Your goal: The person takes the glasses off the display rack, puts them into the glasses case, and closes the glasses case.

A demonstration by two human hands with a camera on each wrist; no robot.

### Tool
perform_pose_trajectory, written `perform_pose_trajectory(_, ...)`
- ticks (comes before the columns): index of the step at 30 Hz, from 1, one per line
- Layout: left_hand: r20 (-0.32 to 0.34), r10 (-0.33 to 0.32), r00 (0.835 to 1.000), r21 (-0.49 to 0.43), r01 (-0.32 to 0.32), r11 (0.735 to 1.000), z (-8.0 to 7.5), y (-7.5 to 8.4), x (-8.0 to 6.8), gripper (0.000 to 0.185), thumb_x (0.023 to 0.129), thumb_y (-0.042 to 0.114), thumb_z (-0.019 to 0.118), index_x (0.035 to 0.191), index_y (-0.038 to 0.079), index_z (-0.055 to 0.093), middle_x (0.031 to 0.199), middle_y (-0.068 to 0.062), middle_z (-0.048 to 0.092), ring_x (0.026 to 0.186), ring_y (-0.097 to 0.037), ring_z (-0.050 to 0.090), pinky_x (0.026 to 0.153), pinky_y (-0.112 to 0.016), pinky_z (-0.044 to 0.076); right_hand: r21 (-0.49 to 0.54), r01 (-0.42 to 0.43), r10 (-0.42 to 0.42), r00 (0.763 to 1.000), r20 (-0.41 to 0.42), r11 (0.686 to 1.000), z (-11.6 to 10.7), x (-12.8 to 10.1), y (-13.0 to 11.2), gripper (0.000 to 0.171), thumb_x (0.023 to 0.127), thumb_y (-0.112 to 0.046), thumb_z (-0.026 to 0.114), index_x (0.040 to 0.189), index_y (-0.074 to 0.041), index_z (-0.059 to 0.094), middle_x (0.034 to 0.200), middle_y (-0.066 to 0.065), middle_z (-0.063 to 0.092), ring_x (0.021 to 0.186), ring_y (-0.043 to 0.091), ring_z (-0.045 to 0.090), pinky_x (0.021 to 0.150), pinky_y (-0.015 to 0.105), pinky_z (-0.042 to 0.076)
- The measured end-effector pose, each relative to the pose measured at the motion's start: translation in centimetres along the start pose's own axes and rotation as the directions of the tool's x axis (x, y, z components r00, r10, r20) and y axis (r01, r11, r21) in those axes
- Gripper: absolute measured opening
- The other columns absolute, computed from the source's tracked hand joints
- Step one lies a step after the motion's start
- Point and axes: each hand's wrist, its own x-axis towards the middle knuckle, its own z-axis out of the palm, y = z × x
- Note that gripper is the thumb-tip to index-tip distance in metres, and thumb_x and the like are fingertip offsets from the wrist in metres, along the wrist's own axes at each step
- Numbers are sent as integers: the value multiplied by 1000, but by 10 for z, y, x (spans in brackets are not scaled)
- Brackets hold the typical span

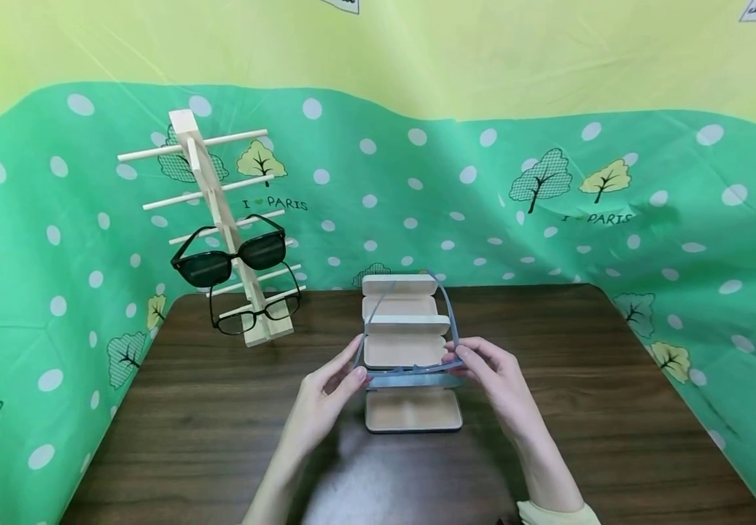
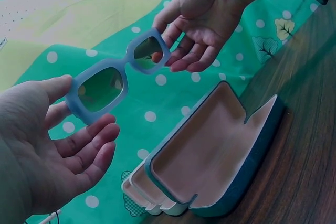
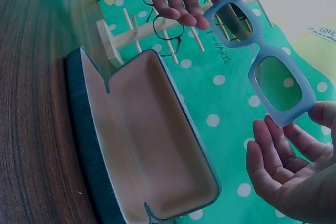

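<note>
Both hands hold a pair of light blue, square-framed sunglasses [image 1: 410, 375] [image 2: 126, 67] [image 3: 258, 52] in the air, temples unfolded and pointing away from me. My left hand [image 1: 355, 372] [image 2: 63, 108] pinches the frame's left end between thumb and fingers. At the right end, my right hand [image 1: 459, 359] [image 3: 310, 124] pinches in the same way. Right under the glasses an open teal glasses case [image 1: 413, 412] [image 2: 210, 156] [image 3: 142, 140] with a cream lining lies empty on the table.
Cream cases [image 1: 399, 286] [image 2: 140, 192] lie just behind the open one. A wooden rack [image 1: 220, 211] [image 3: 123, 38] at the back left carries black sunglasses [image 1: 230, 260] and thin black-rimmed glasses [image 1: 256, 313] [image 3: 168, 30]. The dark wooden table [image 1: 614, 408] is enclosed by green dotted cloth.
</note>
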Motion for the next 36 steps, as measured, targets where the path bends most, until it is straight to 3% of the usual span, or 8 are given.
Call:
perform_pose_trajectory(4,9,-7,1000,5,7,1000,-1,1,0,50,102,29,65,151,32,53,102,-14,77,98,-24,76,87,-20,54,-7,-8,8,1000,-2,1000,0,1,-2,41,107,-29,56,124,8,65,105,-5,76,100,12,73,92,28,60)
perform_pose_trajectory(10,15,-14,1000,3,14,1000,-1,1,1,47,103,31,64,149,33,55,107,-9,79,99,-12,75,91,-20,55,-19,-14,14,1000,-4,1000,-1,2,-2,41,107,-31,56,125,5,66,107,-4,76,101,12,73,92,27,59)
perform_pose_trajectory(18,-37,-18,999,-31,16,999,-1,0,1,44,102,29,64,146,31,58,114,-8,79,101,-26,77,97,-18,52,-23,-7,7,1000,7,1000,2,2,-4,41,106,-28,58,136,1,62,107,3,77,102,11,73,93,28,59)
perform_pose_trajectory(27,-62,-34,998,-30,33,999,-1,-1,0,42,101,29,66,143,32,61,119,-5,77,100,-23,77,97,-19,52,-120,-8,10,1000,19,993,2,-1,-4,49,100,-22,69,145,-8,57,120,19,73,103,7,71,90,18,54)
perform_pose_trajectory(36,-47,12,999,0,-12,1000,1,1,0,37,102,27,66,139,24,66,105,-8,76,97,-22,76,91,-21,56,-168,10,-7,1000,18,986,-1,-1,-3,50,100,-26,68,147,-12,57,118,13,75,103,8,70,89,20,55)
